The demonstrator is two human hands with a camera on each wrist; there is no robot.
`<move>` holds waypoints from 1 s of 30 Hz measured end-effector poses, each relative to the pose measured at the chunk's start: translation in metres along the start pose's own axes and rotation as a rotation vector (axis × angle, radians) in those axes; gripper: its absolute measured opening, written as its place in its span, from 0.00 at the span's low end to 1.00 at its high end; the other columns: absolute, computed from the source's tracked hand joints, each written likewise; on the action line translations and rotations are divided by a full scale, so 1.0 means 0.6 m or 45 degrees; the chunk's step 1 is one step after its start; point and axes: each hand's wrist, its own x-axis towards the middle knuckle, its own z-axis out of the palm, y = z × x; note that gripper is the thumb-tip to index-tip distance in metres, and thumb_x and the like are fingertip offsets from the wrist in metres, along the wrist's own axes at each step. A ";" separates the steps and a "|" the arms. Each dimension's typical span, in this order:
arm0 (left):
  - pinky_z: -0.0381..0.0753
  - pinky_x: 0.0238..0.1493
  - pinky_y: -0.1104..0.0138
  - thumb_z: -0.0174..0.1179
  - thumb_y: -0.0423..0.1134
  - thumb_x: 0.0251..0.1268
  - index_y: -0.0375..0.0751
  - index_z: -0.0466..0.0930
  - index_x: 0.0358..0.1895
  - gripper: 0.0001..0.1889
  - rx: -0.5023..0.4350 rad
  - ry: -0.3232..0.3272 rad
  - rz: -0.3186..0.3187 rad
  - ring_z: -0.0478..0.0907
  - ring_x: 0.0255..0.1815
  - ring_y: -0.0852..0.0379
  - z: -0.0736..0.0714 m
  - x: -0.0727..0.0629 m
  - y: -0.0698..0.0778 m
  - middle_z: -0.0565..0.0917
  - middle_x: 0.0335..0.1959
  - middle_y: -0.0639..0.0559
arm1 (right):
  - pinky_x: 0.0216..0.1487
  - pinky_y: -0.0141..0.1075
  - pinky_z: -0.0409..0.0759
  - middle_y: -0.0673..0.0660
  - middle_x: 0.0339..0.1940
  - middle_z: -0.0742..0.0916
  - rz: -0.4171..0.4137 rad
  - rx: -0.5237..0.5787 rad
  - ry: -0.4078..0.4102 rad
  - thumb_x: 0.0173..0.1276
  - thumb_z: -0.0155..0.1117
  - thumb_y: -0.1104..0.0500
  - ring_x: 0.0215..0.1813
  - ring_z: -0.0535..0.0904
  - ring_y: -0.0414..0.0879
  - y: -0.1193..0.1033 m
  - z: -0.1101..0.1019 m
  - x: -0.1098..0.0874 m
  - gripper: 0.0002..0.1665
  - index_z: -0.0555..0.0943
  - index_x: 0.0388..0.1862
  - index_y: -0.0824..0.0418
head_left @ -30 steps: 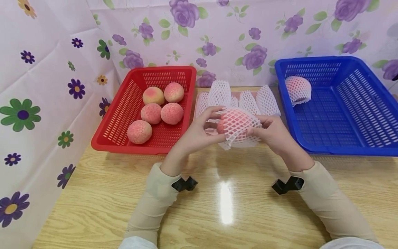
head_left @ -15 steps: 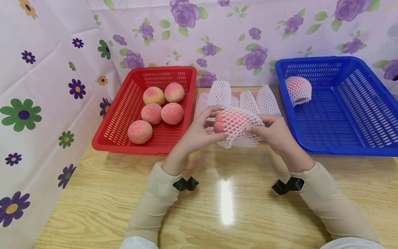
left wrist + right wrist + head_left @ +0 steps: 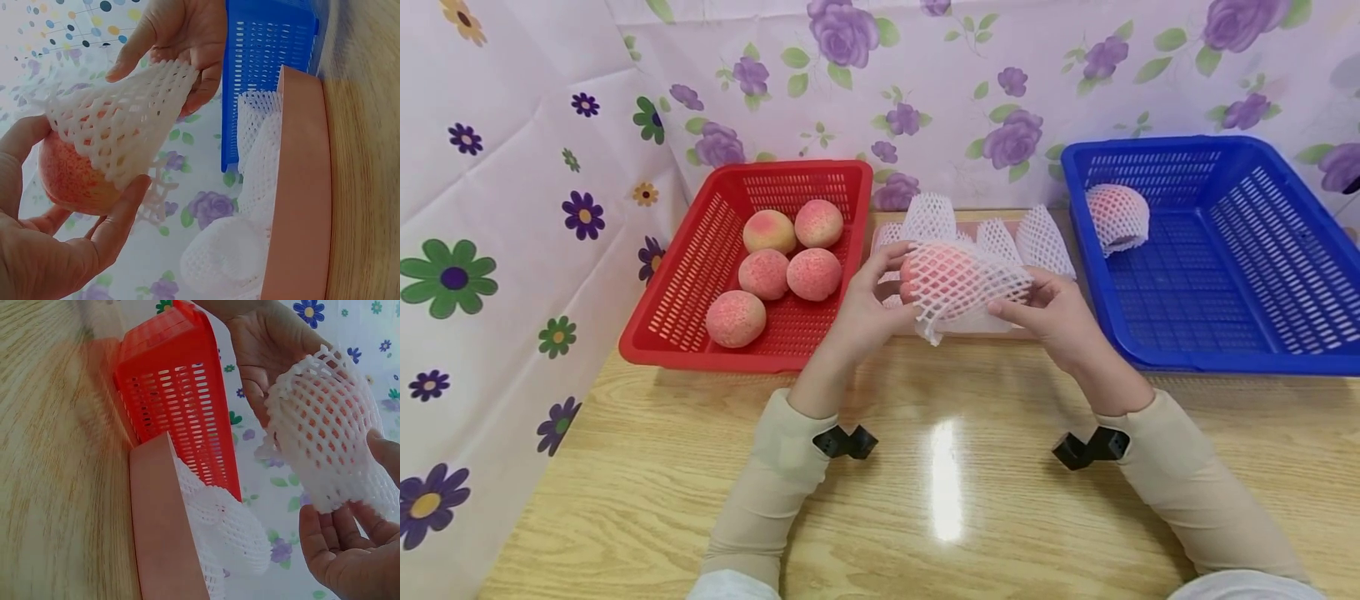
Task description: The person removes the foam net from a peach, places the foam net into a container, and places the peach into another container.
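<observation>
Between the two hands a peach (image 3: 72,175) sits partly inside a white foam net sleeve (image 3: 958,283). The left hand (image 3: 868,308) grips the peach from its left, fingers above and thumb below, over the sleeve's edge. On the other side the right hand (image 3: 1052,312) pinches the sleeve's narrower end between thumb and fingers. In the left wrist view the peach's lower left part is bare, while the net covers the rest. Both hands hold it above the front of a pink box (image 3: 300,187) with more foam sleeves (image 3: 1045,242) in it.
A red basket (image 3: 715,360) with several bare peaches (image 3: 736,319) stands on the left. At the right is a blue basket (image 3: 1232,360), with one net-covered peach (image 3: 1117,217) in its left back corner. The wooden table (image 3: 925,500) stretches in front.
The held peach and its sleeve have shifted slightly up and left, together with the left hand. The net now covers more of the peach's left side. The right hand has moved little.
</observation>
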 end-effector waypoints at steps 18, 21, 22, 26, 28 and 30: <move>0.83 0.48 0.68 0.60 0.17 0.50 0.35 0.63 0.65 0.35 -0.210 0.090 0.071 0.75 0.52 0.46 0.004 0.000 0.002 0.70 0.57 0.40 | 0.49 0.34 0.83 0.52 0.35 0.88 0.276 0.553 -0.205 0.69 0.54 0.71 0.39 0.85 0.43 0.017 0.005 0.005 0.13 0.84 0.35 0.58; 0.83 0.46 0.70 0.60 0.17 0.50 0.34 0.63 0.65 0.35 -0.223 0.077 0.072 0.75 0.51 0.46 0.006 0.001 0.002 0.70 0.57 0.40 | 0.48 0.33 0.83 0.52 0.34 0.88 0.244 0.577 -0.180 0.69 0.52 0.73 0.39 0.85 0.43 0.014 0.006 0.003 0.15 0.85 0.34 0.59; 0.83 0.45 0.70 0.60 0.17 0.50 0.33 0.63 0.65 0.35 -0.227 0.072 0.075 0.75 0.51 0.46 0.007 0.001 0.003 0.70 0.58 0.40 | 0.48 0.33 0.83 0.52 0.33 0.88 0.233 0.585 -0.170 0.68 0.52 0.73 0.39 0.85 0.43 0.012 0.006 0.002 0.16 0.85 0.33 0.60; 0.83 0.44 0.69 0.60 0.16 0.50 0.32 0.63 0.64 0.34 -0.233 0.063 0.101 0.75 0.50 0.48 0.008 0.001 0.001 0.70 0.57 0.39 | 0.48 0.34 0.84 0.53 0.34 0.88 0.199 0.612 -0.140 0.68 0.48 0.75 0.39 0.86 0.44 0.005 0.007 0.000 0.19 0.85 0.33 0.61; 0.83 0.46 0.67 0.60 0.17 0.50 0.33 0.64 0.64 0.34 -0.230 0.067 0.109 0.75 0.50 0.49 0.008 0.001 0.001 0.70 0.57 0.40 | 0.48 0.35 0.84 0.53 0.34 0.88 0.187 0.642 -0.118 0.68 0.46 0.75 0.39 0.85 0.44 0.002 0.007 0.000 0.19 0.84 0.33 0.62; 0.84 0.47 0.65 0.59 0.17 0.51 0.33 0.64 0.64 0.33 -0.236 0.072 0.109 0.75 0.50 0.48 0.007 0.001 0.001 0.70 0.57 0.40 | 0.49 0.35 0.83 0.53 0.34 0.88 0.166 0.670 -0.100 0.69 0.45 0.75 0.39 0.85 0.44 -0.001 0.006 0.000 0.20 0.84 0.31 0.62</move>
